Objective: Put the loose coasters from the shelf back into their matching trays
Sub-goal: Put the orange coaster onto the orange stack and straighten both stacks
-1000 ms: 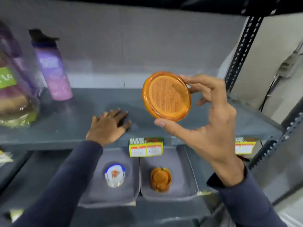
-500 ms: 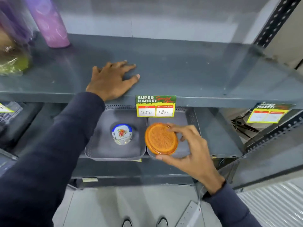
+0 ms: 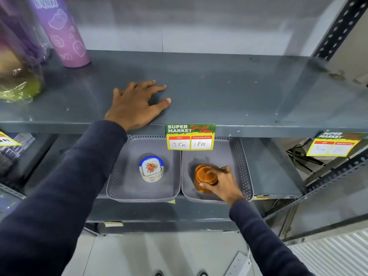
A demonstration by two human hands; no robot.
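Two grey trays sit side by side on the lower shelf. In the left tray [image 3: 127, 188] stands a small stack of white and blue flowered coasters [image 3: 151, 169]. In the right tray [image 3: 240, 156] lies a stack of orange round coasters [image 3: 204, 174]. My right hand [image 3: 223, 183] reaches into that tray, thumb and fingers closed around the top orange coaster, which rests on the stack. My left hand [image 3: 137, 105] lies flat, fingers spread, on the upper shelf [image 3: 229, 92] near its front edge and holds nothing.
A purple bottle [image 3: 63, 34] and a plastic-wrapped bundle [image 3: 19, 76] stand at the upper shelf's left end. Price tags [image 3: 190, 137] hang from the shelf's front edge over the trays. A perforated metal upright [image 3: 338, 26] runs at the right. A power strip [image 3: 239, 264] lies on the floor.
My right hand has carried the orange coaster down from in front of the upper shelf into the right tray, onto the orange stack. The left hand has stayed on the upper shelf.
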